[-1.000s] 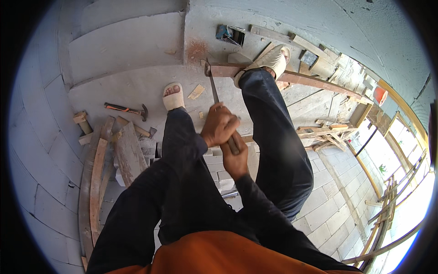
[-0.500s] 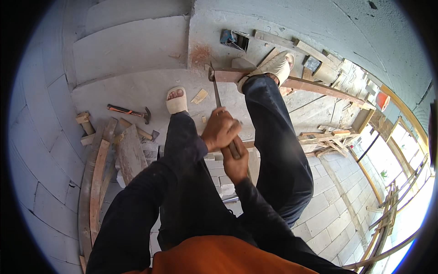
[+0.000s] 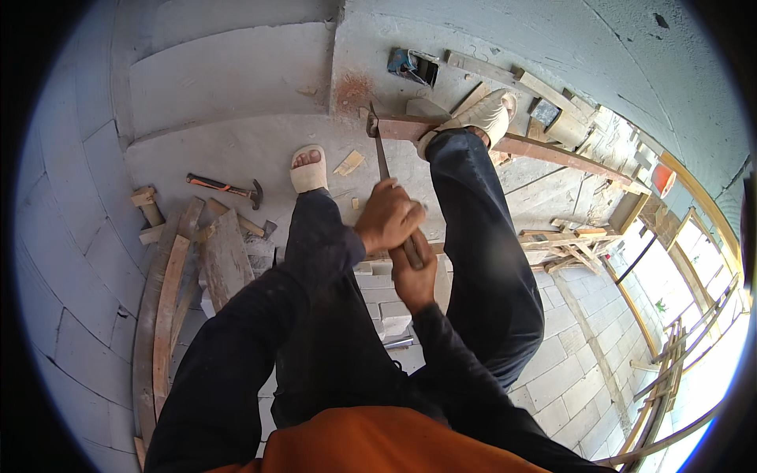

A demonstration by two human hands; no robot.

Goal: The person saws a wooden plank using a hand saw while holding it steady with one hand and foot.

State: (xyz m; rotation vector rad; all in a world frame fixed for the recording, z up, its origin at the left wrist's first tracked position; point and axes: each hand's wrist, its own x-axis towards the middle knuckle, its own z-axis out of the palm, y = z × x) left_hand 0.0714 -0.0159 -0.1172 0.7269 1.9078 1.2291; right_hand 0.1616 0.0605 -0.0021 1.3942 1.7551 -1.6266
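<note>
My left hand (image 3: 389, 218) is wrapped round the shaft of a long hammer-like tool (image 3: 382, 158). Closer to my body, my right hand (image 3: 415, 280) grips the same handle near its butt end. The tool's small dark metal head sits at the left end of a reddish-brown timber beam (image 3: 544, 150); whether it bites into the wood I cannot tell. My right foot, in a cream slide sandal (image 3: 485, 120), rests on this beam. My left foot, in a matching sandal (image 3: 309, 175), stands on the concrete to the left.
A claw hammer (image 3: 225, 188) with an orange and black handle lies at the left. Planks (image 3: 167, 307) lean beside the block wall (image 3: 67, 236). Offcuts and more timber (image 3: 572, 243) lie to the right, and a blue-lined opening (image 3: 414, 67) shows at the wall's foot.
The view has shifted slightly. Both hands keep their hold on the handle and have moved a little forward; the tool's head stays at the beam's end.
</note>
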